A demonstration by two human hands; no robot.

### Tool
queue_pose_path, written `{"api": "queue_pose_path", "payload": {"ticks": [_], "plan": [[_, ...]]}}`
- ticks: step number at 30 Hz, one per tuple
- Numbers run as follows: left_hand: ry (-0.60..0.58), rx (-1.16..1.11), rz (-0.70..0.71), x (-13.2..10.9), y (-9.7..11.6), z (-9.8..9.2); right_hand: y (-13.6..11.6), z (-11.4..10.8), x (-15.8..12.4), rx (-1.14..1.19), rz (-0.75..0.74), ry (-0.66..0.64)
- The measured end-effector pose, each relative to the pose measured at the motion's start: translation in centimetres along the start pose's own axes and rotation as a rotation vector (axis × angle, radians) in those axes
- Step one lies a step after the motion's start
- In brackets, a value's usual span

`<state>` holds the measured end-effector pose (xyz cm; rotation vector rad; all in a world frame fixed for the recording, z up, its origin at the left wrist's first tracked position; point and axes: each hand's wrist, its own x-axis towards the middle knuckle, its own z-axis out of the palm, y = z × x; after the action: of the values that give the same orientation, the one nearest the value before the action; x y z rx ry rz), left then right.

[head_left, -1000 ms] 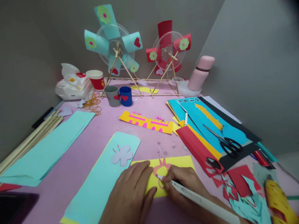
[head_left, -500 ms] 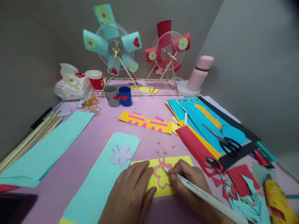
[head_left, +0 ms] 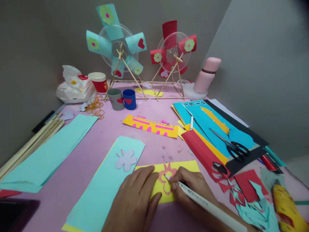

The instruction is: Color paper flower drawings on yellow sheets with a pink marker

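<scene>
A yellow sheet of paper (head_left: 185, 166) lies on the pink table in front of me, bearing a pink-orange butterfly outline (head_left: 166, 192). My right hand (head_left: 187, 187) grips a white marker (head_left: 212, 207) with its tip on the paper inside the outline. Flat on the paper's left part rests my left hand (head_left: 137, 193), fingers stretched out and nothing held. Just left of it, a lilac butterfly cutout (head_left: 126, 160) sits on a long light-blue paper strip (head_left: 96, 193).
Scissors (head_left: 231, 145) lie on coloured sheets at right, near red and teal paper scraps (head_left: 256, 203) and a yellow glue gun (head_left: 288, 206). An orange castle-like strip (head_left: 151, 127) lies ahead. Two paper wheels on stick frames (head_left: 120, 54) stand behind. A dark phone-like object (head_left: 16, 214) is at lower left.
The marker tip has shifted slightly left and down within the butterfly, and my right hand has moved left with it. More pink-orange colour shows near the upper wings. My left hand stays put.
</scene>
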<state>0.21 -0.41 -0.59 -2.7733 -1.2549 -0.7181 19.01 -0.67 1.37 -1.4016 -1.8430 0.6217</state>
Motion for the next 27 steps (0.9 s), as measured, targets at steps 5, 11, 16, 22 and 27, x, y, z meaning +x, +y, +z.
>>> {"api": "queue_pose_path", "payload": {"ticks": [5,11,16,22,27], "plan": [[-0.005,-0.002,-0.005,0.14,-0.02,0.06,-0.04,-0.09,0.07,0.029,-0.028,-0.036],[0.000,-0.013,0.000,0.19,0.05,-0.03,-0.16,-0.32,0.17,0.020,-0.022,-0.070],[0.006,-0.013,0.001,0.15,0.02,-0.04,-0.19,-0.41,0.15,0.030,-0.047,-0.073],[-0.001,0.006,-0.004,0.10,0.01,0.08,-0.30,-0.57,-0.01,0.061,-0.007,-0.083],[0.004,-0.001,-0.002,0.15,0.00,0.10,-0.17,-0.58,-0.36,0.092,0.002,-0.055]]}}
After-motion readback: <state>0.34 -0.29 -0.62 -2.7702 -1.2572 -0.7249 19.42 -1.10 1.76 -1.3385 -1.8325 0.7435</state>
